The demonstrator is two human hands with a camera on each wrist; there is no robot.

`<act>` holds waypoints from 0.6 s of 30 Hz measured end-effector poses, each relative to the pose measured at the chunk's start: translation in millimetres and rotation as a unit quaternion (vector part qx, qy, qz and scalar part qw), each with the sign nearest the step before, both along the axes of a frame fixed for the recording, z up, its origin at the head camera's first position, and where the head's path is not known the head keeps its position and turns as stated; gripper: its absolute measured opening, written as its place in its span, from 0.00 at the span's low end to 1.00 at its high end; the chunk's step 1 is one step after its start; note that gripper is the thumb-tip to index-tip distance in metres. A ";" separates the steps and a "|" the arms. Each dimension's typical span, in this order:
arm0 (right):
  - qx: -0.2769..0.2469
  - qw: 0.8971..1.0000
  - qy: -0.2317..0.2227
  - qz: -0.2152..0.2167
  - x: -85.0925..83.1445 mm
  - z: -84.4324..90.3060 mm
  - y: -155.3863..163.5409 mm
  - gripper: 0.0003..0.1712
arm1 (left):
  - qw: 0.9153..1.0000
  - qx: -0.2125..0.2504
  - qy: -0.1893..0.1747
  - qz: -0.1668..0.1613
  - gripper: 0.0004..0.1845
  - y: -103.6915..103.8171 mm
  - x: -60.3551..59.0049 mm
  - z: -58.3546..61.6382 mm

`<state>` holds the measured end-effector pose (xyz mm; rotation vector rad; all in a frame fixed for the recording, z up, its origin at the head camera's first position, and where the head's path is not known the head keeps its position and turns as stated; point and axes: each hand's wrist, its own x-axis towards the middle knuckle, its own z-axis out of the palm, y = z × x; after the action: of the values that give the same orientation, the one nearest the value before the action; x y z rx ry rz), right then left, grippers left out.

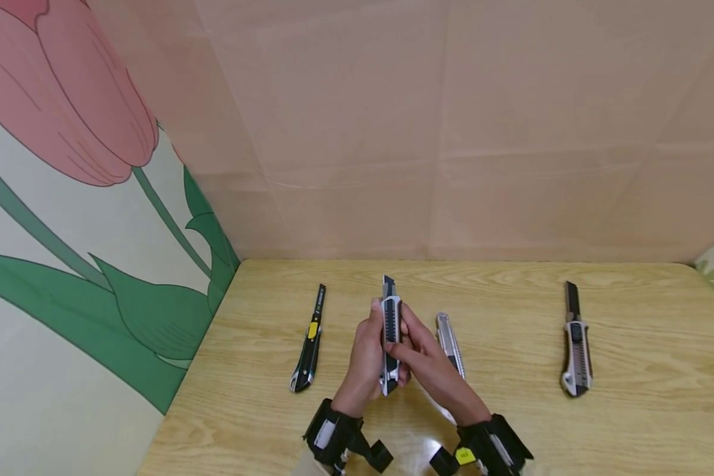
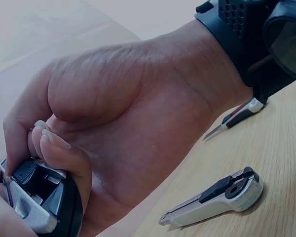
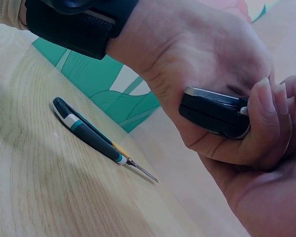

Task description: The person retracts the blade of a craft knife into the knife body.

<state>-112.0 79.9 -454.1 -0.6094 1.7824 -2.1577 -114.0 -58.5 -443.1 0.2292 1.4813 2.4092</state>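
Both hands hold one grey-and-black snap-off utility knife [image 1: 391,317] upright above the table's middle, with a short length of dark blade out at its top. My left hand [image 1: 364,354] grips it from the left side, fingers curled round the body. From the right, my right hand [image 1: 437,373] grips it too, its thumb lying across the knife's face. The knife's butt end [image 2: 52,202] shows between curled fingers in the left wrist view. In the right wrist view, the knife's dark end [image 3: 212,113] sticks out of the grip. Much of the handle is hidden by fingers.
On the wooden table [image 1: 238,410] lie a black-and-yellow utility knife [image 1: 309,344] at left and a grey one [image 1: 577,357] at right, both with dark blades out. A silver utility knife [image 1: 447,337] lies partly under the right forearm. Walls border the table's back and left.
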 end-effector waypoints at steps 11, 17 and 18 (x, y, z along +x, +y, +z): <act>-0.039 0.998 -0.036 0.037 -1.8 -1.3 1.0 0.45 | 1.000 -0.021 0.005 0.009 0.34 1.3 0.9 2.9; -0.041 0.997 -0.039 0.042 -1.3 -1.3 0.1 0.46 | 0.999 -0.027 0.006 0.019 0.34 1.4 0.7 3.0; -0.040 0.998 -0.039 0.041 -1.2 -1.2 0.1 0.47 | 0.999 -0.027 0.007 0.019 0.34 1.1 0.7 2.9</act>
<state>-113.3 79.9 -455.3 -0.5969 1.6097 -2.1753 -113.3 -57.3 -440.2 0.2086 1.5700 2.3980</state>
